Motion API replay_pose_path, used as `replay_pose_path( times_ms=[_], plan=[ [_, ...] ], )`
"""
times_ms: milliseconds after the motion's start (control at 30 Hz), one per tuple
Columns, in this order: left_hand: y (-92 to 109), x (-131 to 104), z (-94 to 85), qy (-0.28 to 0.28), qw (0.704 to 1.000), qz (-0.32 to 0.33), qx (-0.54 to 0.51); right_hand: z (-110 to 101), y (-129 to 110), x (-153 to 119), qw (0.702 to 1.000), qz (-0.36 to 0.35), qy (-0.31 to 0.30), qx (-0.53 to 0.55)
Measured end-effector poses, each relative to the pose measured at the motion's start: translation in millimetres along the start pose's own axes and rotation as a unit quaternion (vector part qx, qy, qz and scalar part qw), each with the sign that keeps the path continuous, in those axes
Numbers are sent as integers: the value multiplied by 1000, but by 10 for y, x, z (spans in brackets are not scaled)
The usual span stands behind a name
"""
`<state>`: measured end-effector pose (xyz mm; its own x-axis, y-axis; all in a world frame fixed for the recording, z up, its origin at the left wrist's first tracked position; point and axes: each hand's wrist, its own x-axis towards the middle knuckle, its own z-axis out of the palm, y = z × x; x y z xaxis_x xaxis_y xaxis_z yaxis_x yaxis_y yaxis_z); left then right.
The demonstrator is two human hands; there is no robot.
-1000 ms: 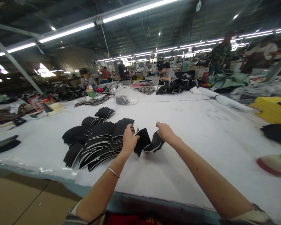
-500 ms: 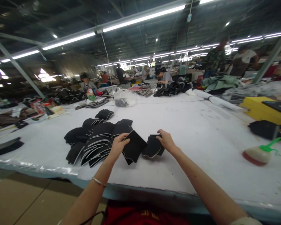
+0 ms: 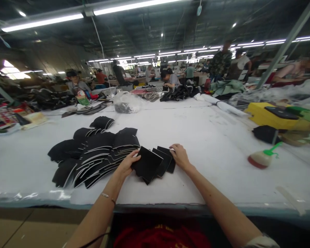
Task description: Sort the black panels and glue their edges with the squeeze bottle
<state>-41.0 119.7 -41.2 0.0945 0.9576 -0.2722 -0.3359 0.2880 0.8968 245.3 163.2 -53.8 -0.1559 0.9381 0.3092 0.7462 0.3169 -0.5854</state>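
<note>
My left hand is closed on a black cut piece of sheet material, thumb on top at its left corner. Beneath it, more flat black pieces fan out to the right, overlapping like steps. At the rightmost piece, the fingers of my right hand are bent around its upper right edge; the fingertips are partly hidden. Just left of my left hand lies a large spread of similar black pieces with pale edges, stacked in overlapping rows.
All this lies on a white-covered table. To the right are a squeeze bottle with a green spout and a yellow box. A clear plastic bag and a dark heap sit along the far side. Several people work beyond.
The view has turned right. The pieces at my right hand now lie fanned against those in my left, with the gap between them closed. My right hand has shifted to their upper right edge.
</note>
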Motion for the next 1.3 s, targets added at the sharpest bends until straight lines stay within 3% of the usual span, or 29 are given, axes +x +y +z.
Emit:
replay_pose_path(
  times_ms=[67, 167, 233, 333, 400, 467, 567, 633, 733, 867, 1067, 1200, 1300],
  plan=[
    [39, 23, 35, -17, 998, -10, 60, -143, -118, 2, 1000, -10, -6, 0],
    [136, 35, 129, -60, 985, -8, 160, -275, -453, 44, 990, -74, -119, 18],
    [182, 19, 195, -70, 977, -5, 200, -266, -705, 60, 973, -104, -204, 3],
    [191, -47, 223, -63, 973, 0, 220, -194, -917, 22, 964, -107, -242, -27],
    [159, -106, 181, -53, 974, 6, 220, -187, -878, -46, 966, -73, -246, 34],
    [105, -160, 114, -32, 977, 1, 210, -243, -717, -131, 959, 1, -230, 165],
    [6, -215, 31, -12, 981, -49, 188, -401, -408, -242, 918, 100, -160, 348],
    [-38, -242, -2, -13, 981, -61, 186, -520, -253, -273, 909, 117, -121, 382],
    [-23, -303, -56, 4, 983, -35, 181, -676, -151, -219, 927, 101, -126, 338],
    [75, -426, -200, 24, 985, -21, 170, -726, -205, 17, 959, 25, -217, 181],
    [24, -587, -370, 57, 980, -40, 188, -284, -486, 425, 955, -48, -285, -66],
    [-53, -669, -380, 71, 976, -36, 204, 67, -614, 529, 953, -50, -275, -112],
    [-82, -706, -379, 71, 974, -31, 214, 143, -668, 515, 953, -34, -277, -119]
  ],
)
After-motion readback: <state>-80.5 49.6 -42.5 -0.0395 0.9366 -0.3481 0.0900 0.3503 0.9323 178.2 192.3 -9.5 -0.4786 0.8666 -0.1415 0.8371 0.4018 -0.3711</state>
